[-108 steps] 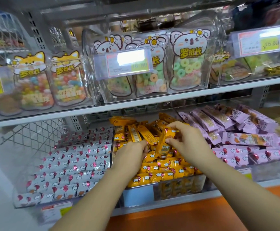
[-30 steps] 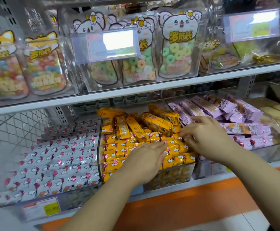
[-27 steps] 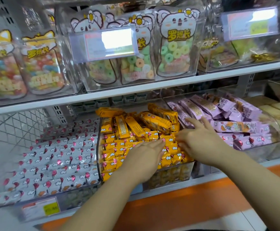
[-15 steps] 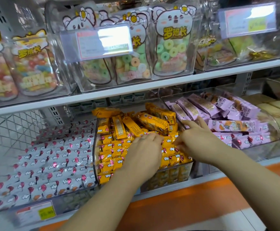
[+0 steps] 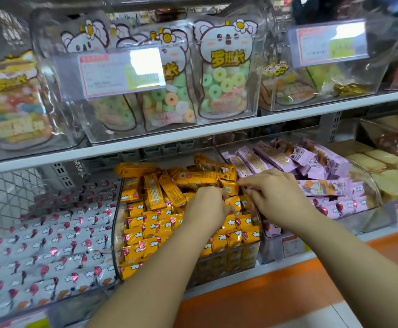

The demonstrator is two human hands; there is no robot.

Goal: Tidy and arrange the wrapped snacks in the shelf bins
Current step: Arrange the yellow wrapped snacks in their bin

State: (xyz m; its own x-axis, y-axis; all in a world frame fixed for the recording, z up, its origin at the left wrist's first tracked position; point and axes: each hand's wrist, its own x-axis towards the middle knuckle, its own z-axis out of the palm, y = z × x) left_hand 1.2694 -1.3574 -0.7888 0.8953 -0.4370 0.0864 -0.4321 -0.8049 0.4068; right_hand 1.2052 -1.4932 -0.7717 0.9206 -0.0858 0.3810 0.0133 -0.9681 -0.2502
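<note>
**Yellow bin: half tidy**

Front rows of yellow snacks in the middle bin lie flat; the back heap is loose and crisscrossed. Left hand and right hand both pinch yellow snacks mid-bin. White snacks look neat. Purple snacks are partly jumbled, probably still to do.

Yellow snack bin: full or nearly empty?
Full: yellow wrapped snacks fill the clear bin to its rim in rows, with loose ones heaped higher at the back.
</note>
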